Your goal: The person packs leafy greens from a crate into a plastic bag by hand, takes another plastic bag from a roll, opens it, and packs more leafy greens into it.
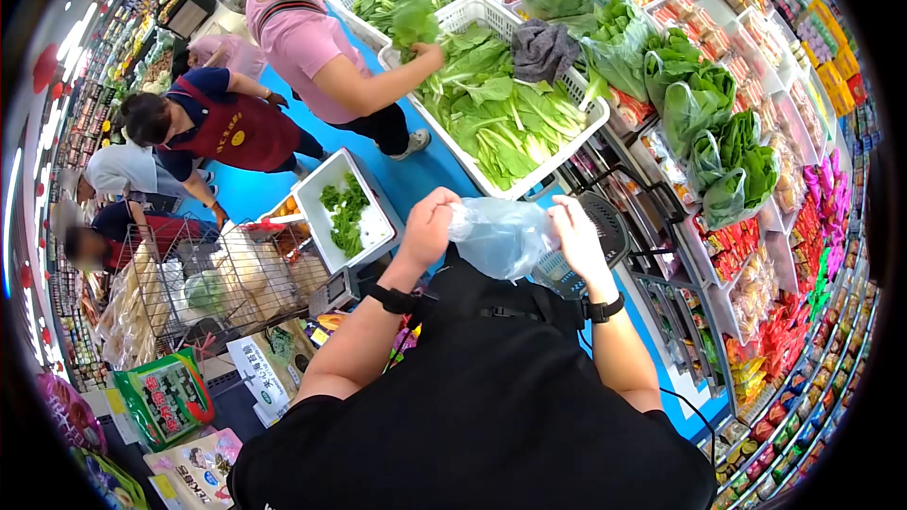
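A thin, clear plastic bag [508,238] is stretched between my two hands in front of my chest. My left hand [427,227] is closed on one gathered end of it. On the other side, the fingers of my right hand [576,238] pinch the bag's edge. The bag looks puffed out, and I make out nothing inside. Just beyond it stands a white crate [597,113] heaped with leafy greens [515,123]. A dark grey cloth [545,49] lies over the crate's right edge.
A person in a pink shirt [307,47] holds greens over the crates. Workers in maroon aprons [248,137] stand left, near a white box [378,244] and a wire cart [227,269]. Bagged greens [697,104] line the right shelf. A dark basket [605,217] sits beside my right hand.
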The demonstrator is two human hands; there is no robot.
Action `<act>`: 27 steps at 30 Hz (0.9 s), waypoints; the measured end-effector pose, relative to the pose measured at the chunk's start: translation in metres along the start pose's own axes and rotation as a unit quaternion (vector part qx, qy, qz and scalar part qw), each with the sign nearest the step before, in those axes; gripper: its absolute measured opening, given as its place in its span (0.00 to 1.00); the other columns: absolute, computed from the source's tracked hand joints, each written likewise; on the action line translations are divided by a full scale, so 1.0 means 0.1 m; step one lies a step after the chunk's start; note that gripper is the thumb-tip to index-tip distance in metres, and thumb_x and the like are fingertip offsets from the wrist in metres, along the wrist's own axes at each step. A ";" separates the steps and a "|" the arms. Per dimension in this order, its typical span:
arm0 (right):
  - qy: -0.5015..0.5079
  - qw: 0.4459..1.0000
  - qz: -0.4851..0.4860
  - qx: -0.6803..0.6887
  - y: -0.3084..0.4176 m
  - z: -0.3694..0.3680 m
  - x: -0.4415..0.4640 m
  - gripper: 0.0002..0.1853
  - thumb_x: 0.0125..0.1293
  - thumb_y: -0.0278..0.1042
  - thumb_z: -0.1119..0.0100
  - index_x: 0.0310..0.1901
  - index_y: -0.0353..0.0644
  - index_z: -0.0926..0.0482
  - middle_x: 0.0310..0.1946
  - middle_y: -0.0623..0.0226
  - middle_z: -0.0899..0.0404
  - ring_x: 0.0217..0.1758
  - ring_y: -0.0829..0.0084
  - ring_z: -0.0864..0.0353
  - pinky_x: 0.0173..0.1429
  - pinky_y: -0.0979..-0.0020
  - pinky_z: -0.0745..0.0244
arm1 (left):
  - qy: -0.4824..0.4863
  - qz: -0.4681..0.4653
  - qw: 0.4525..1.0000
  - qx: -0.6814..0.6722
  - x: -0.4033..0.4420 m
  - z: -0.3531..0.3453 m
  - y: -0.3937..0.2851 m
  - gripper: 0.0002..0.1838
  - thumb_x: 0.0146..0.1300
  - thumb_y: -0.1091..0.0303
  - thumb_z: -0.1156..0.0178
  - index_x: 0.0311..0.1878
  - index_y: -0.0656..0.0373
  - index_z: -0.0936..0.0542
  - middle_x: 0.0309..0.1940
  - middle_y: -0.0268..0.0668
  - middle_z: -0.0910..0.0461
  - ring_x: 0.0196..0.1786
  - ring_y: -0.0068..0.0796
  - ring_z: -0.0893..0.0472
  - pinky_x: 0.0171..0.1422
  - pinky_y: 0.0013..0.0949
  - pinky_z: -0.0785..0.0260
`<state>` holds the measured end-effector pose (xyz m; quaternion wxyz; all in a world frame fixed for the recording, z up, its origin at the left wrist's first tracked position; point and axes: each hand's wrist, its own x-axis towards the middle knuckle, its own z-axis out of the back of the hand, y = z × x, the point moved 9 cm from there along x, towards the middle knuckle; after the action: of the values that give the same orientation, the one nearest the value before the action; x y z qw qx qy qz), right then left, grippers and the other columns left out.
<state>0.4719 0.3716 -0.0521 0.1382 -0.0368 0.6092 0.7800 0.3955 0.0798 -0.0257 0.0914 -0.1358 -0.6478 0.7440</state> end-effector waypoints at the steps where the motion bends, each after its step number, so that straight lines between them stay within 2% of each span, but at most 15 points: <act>1: 0.025 1.000 0.000 0.000 0.01 -0.11 -0.05 0.26 0.81 0.46 0.36 0.72 0.38 0.23 0.48 0.59 0.13 0.41 0.72 0.14 0.51 0.67 0.17 | 0.000 -0.001 1.000 0.004 -0.02 -0.10 -0.09 0.10 0.75 0.74 0.50 0.45 0.64 0.19 0.34 0.35 0.18 0.39 0.25 0.21 0.47 0.33 0.27; 3: 0.064 0.992 0.042 -0.098 0.15 -0.23 -0.14 0.36 0.74 0.52 0.28 0.74 0.34 0.25 0.53 0.52 0.13 0.49 0.66 0.13 0.58 0.64 0.17 | 0.019 -0.007 1.000 0.008 -0.08 -0.34 -0.25 0.11 0.77 0.73 0.50 0.46 0.64 0.18 0.35 0.35 0.17 0.40 0.24 0.21 0.48 0.33 0.27; 4: 0.099 0.992 0.030 -0.073 0.19 -0.31 -0.17 0.46 0.66 0.56 0.21 0.75 0.31 0.27 0.59 0.48 0.14 0.55 0.61 0.13 0.62 0.63 0.18 | 0.025 -0.001 0.999 0.021 -0.11 -0.42 -0.22 0.09 0.80 0.70 0.47 0.46 0.63 0.19 0.38 0.35 0.17 0.42 0.22 0.20 0.49 0.33 0.27; 5: 0.114 0.988 0.026 -0.102 0.25 -0.33 -0.21 0.46 0.62 0.43 0.18 0.76 0.31 0.29 0.66 0.47 0.17 0.69 0.57 0.16 0.73 0.61 0.22 | 0.026 -0.002 0.999 0.023 -0.12 -0.47 -0.22 0.09 0.80 0.70 0.47 0.46 0.63 0.19 0.38 0.35 0.17 0.42 0.22 0.20 0.49 0.33 0.27; 7: 0.092 0.982 0.094 -0.135 0.17 -0.36 -0.21 0.47 0.57 0.37 0.18 0.77 0.34 0.29 0.69 0.45 0.20 0.73 0.51 0.19 0.74 0.59 0.22 | 0.075 0.041 0.994 0.065 -0.15 -0.62 -0.19 0.10 0.82 0.65 0.42 0.47 0.62 0.20 0.39 0.36 0.16 0.45 0.20 0.20 0.51 0.32 0.26; 8: 0.091 0.982 0.095 -0.134 0.08 -0.35 -0.21 0.47 0.57 0.37 0.18 0.77 0.34 0.29 0.69 0.45 0.20 0.73 0.51 0.19 0.74 0.59 0.22 | 0.096 0.051 0.992 0.064 -0.17 -0.66 -0.23 0.16 0.78 0.56 0.34 0.48 0.60 0.21 0.40 0.38 0.16 0.46 0.26 0.17 0.53 0.35 0.24; 9: 0.083 0.984 0.076 -0.136 0.00 -0.31 -0.20 0.46 0.55 0.32 0.20 0.77 0.35 0.28 0.69 0.45 0.20 0.73 0.50 0.19 0.75 0.58 0.23 | 0.097 0.050 0.992 0.064 -0.18 -0.67 -0.33 0.16 0.78 0.56 0.34 0.48 0.60 0.21 0.40 0.38 0.16 0.46 0.26 0.17 0.53 0.35 0.24; 11: 0.076 0.986 0.058 -0.139 -0.15 -0.24 -0.20 0.46 0.53 0.28 0.23 0.77 0.36 0.28 0.68 0.45 0.20 0.73 0.48 0.20 0.76 0.58 0.23 | 0.116 -0.014 0.977 0.180 -0.20 -0.70 -0.57 0.22 0.72 0.49 0.28 0.48 0.59 0.21 0.39 0.41 0.14 0.47 0.39 0.13 0.55 0.42 0.23; 12: 0.061 0.982 0.077 -0.160 -0.15 -0.18 -0.21 0.45 0.53 0.25 0.26 0.77 0.36 0.28 0.67 0.45 0.20 0.72 0.48 0.20 0.77 0.57 0.24 | 0.104 -0.010 0.966 0.236 -0.18 -0.69 -0.57 0.23 0.64 0.56 0.24 0.51 0.61 0.21 0.41 0.41 0.16 0.46 0.40 0.16 0.55 0.41 0.24; 13: 0.046 0.977 0.097 -0.181 -0.14 -0.13 -0.21 0.45 0.52 0.23 0.28 0.77 0.36 0.28 0.65 0.45 0.19 0.71 0.47 0.19 0.77 0.57 0.24 | 0.103 -0.010 0.966 0.235 -0.15 -0.68 -0.56 0.23 0.64 0.56 0.24 0.51 0.61 0.21 0.41 0.41 0.16 0.46 0.40 0.16 0.55 0.41 0.24; 15: 0.041 0.976 0.097 -0.188 -0.22 -0.01 -0.22 0.43 0.52 0.21 0.30 0.75 0.36 0.26 0.64 0.45 0.19 0.70 0.46 0.19 0.78 0.56 0.25 | 0.102 -0.040 0.955 0.276 -0.10 -0.64 -0.55 0.18 0.65 0.58 0.27 0.48 0.60 0.19 0.45 0.50 0.12 0.50 0.58 0.13 0.54 0.48 0.21; 16: 0.033 0.975 0.098 -0.195 -0.26 0.05 -0.22 0.41 0.52 0.20 0.31 0.74 0.37 0.25 0.63 0.46 0.18 0.70 0.46 0.19 0.77 0.56 0.24 | 0.094 -0.044 0.965 0.243 -0.10 -0.61 -0.54 0.13 0.65 0.63 0.32 0.47 0.61 0.17 0.43 0.51 0.14 0.48 0.59 0.15 0.52 0.48 0.22; 19: 0.016 0.975 0.103 -0.197 -0.32 0.24 -0.23 0.37 0.53 0.18 0.32 0.70 0.36 0.22 0.63 0.44 0.19 0.69 0.45 0.19 0.76 0.55 0.24 | 0.037 -0.031 0.971 0.236 -0.13 -0.52 -0.55 0.10 0.69 0.64 0.36 0.46 0.61 0.16 0.39 0.51 0.16 0.46 0.59 0.15 0.50 0.50 0.23; 25: -0.055 0.960 0.139 -0.235 -0.31 0.58 -0.28 0.32 0.54 0.16 0.34 0.65 0.37 0.19 0.59 0.47 0.17 0.65 0.46 0.16 0.69 0.55 0.19 | 0.052 -0.035 0.970 0.235 -0.06 -0.55 -0.41 0.16 0.77 0.64 0.48 0.49 0.64 0.14 0.37 0.52 0.17 0.44 0.56 0.17 0.53 0.48 0.25; 27: -0.066 0.965 0.084 -0.239 -0.47 0.69 -0.24 0.31 0.54 0.16 0.34 0.64 0.38 0.18 0.58 0.47 0.16 0.62 0.47 0.14 0.66 0.56 0.17 | 0.052 -0.037 0.962 0.266 -0.02 -0.49 -0.44 0.17 0.76 0.65 0.49 0.51 0.62 0.12 0.39 0.51 0.16 0.45 0.56 0.16 0.53 0.48 0.24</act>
<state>0.5145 0.4439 -0.0737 0.0992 0.0344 0.3956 0.9124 0.4114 0.1314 0.0115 0.1852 -0.1211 -0.4250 0.8778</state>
